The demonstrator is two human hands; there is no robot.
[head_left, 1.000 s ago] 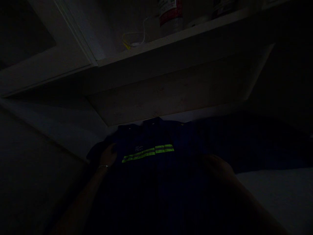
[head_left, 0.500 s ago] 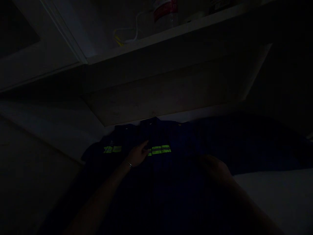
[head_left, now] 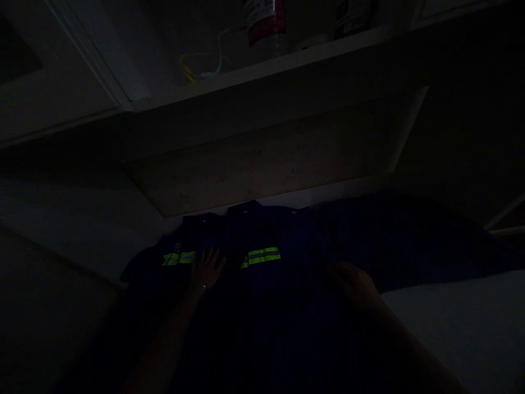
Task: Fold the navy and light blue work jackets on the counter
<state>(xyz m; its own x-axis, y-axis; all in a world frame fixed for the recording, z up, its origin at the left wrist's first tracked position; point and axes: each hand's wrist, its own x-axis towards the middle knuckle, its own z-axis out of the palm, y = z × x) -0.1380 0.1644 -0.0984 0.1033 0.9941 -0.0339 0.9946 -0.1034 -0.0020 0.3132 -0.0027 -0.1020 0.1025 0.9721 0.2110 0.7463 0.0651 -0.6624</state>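
- Resting on a dark blue garment (head_left: 299, 262) in the head view, the left hand (head_left: 208, 268) has its fingers spread apart and extended, gripping nothing; a thin bracelet (head_left: 200, 286) circles its wrist.
- The right hand (head_left: 353, 283) is at the garment too, farther to the right; its fingertips sink into shadow, so I cannot tell whether they are closed on the cloth.
- The garment lies across the lower middle, in front of both hands, with part of it reaching far off to the right over a pale surface (head_left: 455, 317).
- A yellow-green band (head_left: 179, 258) shows just left of the left hand, below some small pale lettering (head_left: 178, 247); another band (head_left: 262, 255) lies between the two hands.
- A collar (head_left: 245, 209) stands up along the top edge, near a brownish panel (head_left: 262, 164).
- Above, a shelf (head_left: 266, 69) runs at a slant and bears a bottle with a red and white label (head_left: 266, 24), a white and yellow cord (head_left: 211, 72) to its left, and a dark container (head_left: 355, 16) to its right, cut off by the frame.
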